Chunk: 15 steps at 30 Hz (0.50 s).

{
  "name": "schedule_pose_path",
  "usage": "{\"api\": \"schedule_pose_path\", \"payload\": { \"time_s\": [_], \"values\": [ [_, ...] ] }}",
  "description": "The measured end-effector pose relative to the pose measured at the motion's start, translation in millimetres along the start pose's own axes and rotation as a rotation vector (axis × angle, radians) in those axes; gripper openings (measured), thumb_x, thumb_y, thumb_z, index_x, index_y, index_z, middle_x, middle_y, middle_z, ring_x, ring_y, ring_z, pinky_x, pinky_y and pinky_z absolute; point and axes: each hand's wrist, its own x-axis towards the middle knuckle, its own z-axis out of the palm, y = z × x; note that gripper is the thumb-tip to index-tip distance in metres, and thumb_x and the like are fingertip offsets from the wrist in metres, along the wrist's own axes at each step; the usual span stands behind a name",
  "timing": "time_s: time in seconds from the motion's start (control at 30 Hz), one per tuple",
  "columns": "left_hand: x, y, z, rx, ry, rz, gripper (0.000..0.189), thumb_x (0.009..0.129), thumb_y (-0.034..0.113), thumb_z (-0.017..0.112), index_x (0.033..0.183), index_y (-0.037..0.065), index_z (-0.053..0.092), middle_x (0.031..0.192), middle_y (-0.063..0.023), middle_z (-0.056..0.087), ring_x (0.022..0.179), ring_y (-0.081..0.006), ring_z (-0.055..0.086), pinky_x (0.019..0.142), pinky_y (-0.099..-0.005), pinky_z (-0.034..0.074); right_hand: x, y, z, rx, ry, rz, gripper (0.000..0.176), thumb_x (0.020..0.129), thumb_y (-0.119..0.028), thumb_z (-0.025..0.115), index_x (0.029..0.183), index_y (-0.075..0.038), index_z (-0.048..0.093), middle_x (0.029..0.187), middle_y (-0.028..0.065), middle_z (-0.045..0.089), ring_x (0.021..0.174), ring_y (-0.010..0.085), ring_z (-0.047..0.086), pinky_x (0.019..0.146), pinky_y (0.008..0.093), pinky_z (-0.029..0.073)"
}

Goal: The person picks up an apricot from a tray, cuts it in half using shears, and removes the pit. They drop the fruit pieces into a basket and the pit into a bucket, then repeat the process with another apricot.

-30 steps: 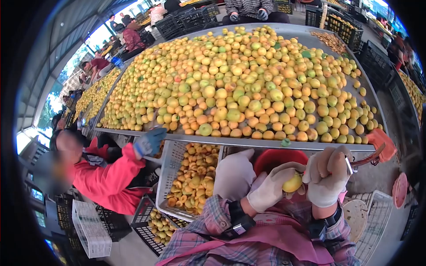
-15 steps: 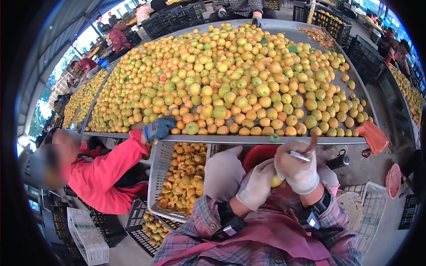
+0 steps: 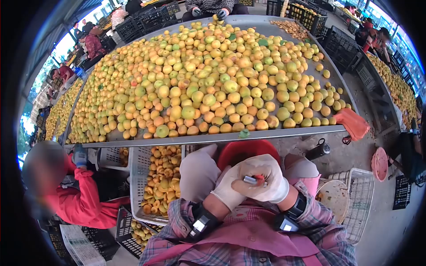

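Note:
Both gloved hands meet over my lap, above a red bowl point(image 3: 248, 148). My right hand point(image 3: 268, 179) is wrapped round a small tool point(image 3: 252, 179) with a metal end and a reddish part. Pressed against it from the left is my left hand point(image 3: 230, 184), its fingers bent; whatever it holds is hidden. Beyond the hands, a metal table point(image 3: 213, 138) bears a large heap of yellow-orange fruit point(image 3: 202, 84). A white crate point(image 3: 138, 177) of halved fruit point(image 3: 162, 181) stands left of my knees.
A co-worker in a red jacket point(image 3: 88, 201) sits at the left, another person point(image 3: 208, 5) across the table. An orange-red bag point(image 3: 353, 124) hangs at the table's right corner. A black bottle point(image 3: 318, 150), a white crate point(image 3: 361, 204) and a black crate point(image 3: 126, 230) stand around me.
My hands have come together and the fruit between them is no longer visible. The co-worker's gloved hand has drawn back left from the table edge. The view has shifted to the right.

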Motion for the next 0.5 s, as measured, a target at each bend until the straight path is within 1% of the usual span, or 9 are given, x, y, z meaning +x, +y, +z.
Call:
{"api": "schedule_pose_path", "payload": {
  "time_s": [0.13, 0.2, 0.27, 0.3, 0.37, 0.4, 0.43, 0.47, 0.5],
  "values": [
    [-3, -12, 9, -0.170, 0.097, 0.091, 0.034, 0.088, 0.013, 0.064, 0.120, 0.004, 0.059, 0.116, -0.0135, 0.065, 0.105, -0.0259, 0.065, 0.088, -0.0329, 0.051, -2, 7, 2, 0.096, 0.071, -0.065, 0.016, 0.069, -0.004, 0.074, 0.070, -0.003, 0.059, 0.063, 0.0127, 0.053, 0.056, 0.0300, 0.057, 0.050, 0.0331, 0.042],
    [5, -6, -6, -0.036, 0.092, 0.152, 0.029, 0.093, 0.013, 0.059, 0.121, 0.005, 0.056, 0.113, -0.0108, 0.065, 0.099, -0.0227, 0.065, 0.083, -0.0328, 0.052, -8, 9, 2, 0.088, 0.333, 0.259, 0.025, 0.085, -0.013, 0.064, 0.065, -0.006, 0.050, 0.060, 0.0051, 0.050, 0.049, 0.0222, 0.051, 0.049, 0.0347, 0.043],
    [7, 17, -23, -1.121, -0.085, -0.217, 0.025, 0.099, 0.014, 0.053, 0.122, 0.004, 0.053, 0.108, -0.0087, 0.064, 0.094, -0.0184, 0.064, 0.079, -0.0310, 0.053, -4, 4, -10, 0.363, 0.555, 0.184, 0.038, 0.097, -0.027, 0.056, 0.068, -0.010, 0.040, 0.056, 0.0015, 0.041, 0.042, 0.0151, 0.040, 0.043, 0.0316, 0.039],
    [10, 27, -26, -0.512, 0.040, 0.027, 0.047, 0.076, -0.002, 0.076, 0.115, -0.001, 0.050, 0.098, -0.0077, 0.064, 0.081, -0.0176, 0.064, 0.072, -0.0278, 0.051, -2, 3, -14, 0.355, 0.562, 0.184, 0.038, 0.097, -0.027, 0.056, 0.068, -0.010, 0.040, 0.056, 0.0015, 0.041, 0.042, 0.0151, 0.040, 0.043, 0.0316, 0.039],
    [8, 31, -23, -0.472, 0.078, 0.116, 0.034, 0.087, 0.006, 0.066, 0.116, -0.002, 0.050, 0.101, -0.0084, 0.064, 0.083, -0.0171, 0.063, 0.074, -0.0290, 0.052, 5, -1, -19, 0.926, 0.710, 0.213, 0.043, 0.101, -0.037, 0.048, 0.069, -0.013, 0.032, 0.055, -0.0010, 0.033, 0.039, 0.0115, 0.029, 0.039, 0.0289, 0.034],
    [7, 34, -24, -0.432, 0.125, 0.197, 0.026, 0.099, 0.014, 0.056, 0.118, -0.003, 0.051, 0.104, -0.0091, 0.064, 0.086, -0.0167, 0.063, 0.075, -0.0301, 0.052, 6, -5, -19, 0.924, 0.716, 0.206, 0.043, 0.101, -0.037, 0.048, 0.069, -0.013, 0.032, 0.055, -0.0010, 0.033, 0.039, 0.0115, 0.029, 0.039, 0.0289, 0.034],
    [6, 41, -29, -0.852, -0.004, -0.174, 0.021, 0.094, 0.006, 0.058, 0.112, -0.004, 0.054, 0.102, -0.0111, 0.065, 0.087, -0.0208, 0.064, 0.077, -0.0323, 0.052, 6, -9, -19, 0.929, 0.713, 0.236, 0.037, 0.099, -0.028, 0.046, 0.069, -0.011, 0.034, 0.055, -0.0006, 0.034, 0.040, 0.0113, 0.032, 0.041, 0.0279, 0.035],
    [7, 40, -29, -0.850, -0.011, -0.175, 0.021, 0.094, 0.006, 0.058, 0.112, -0.004, 0.054, 0.102, -0.0111, 0.065, 0.087, -0.0208, 0.064, 0.077, -0.0323, 0.052, 6, -12, -19, 0.934, 0.712, 0.268, 0.031, 0.097, -0.019, 0.044, 0.068, -0.010, 0.036, 0.055, -0.0003, 0.034, 0.042, 0.0111, 0.035, 0.043, 0.0269, 0.036],
    [9, 36, -27, -0.630, 0.025, -0.078, 0.021, 0.091, 0.005, 0.057, 0.110, -0.004, 0.056, 0.101, -0.0125, 0.065, 0.087, -0.0235, 0.064, 0.078, -0.0332, 0.051, 5, -9, -20, 0.820, 0.644, 0.244, 0.040, 0.100, -0.034, 0.049, 0.069, -0.012, 0.037, 0.055, 0.0000, 0.036, 0.038, 0.0120, 0.029, 0.038, 0.0289, 0.033]
  ]
}}
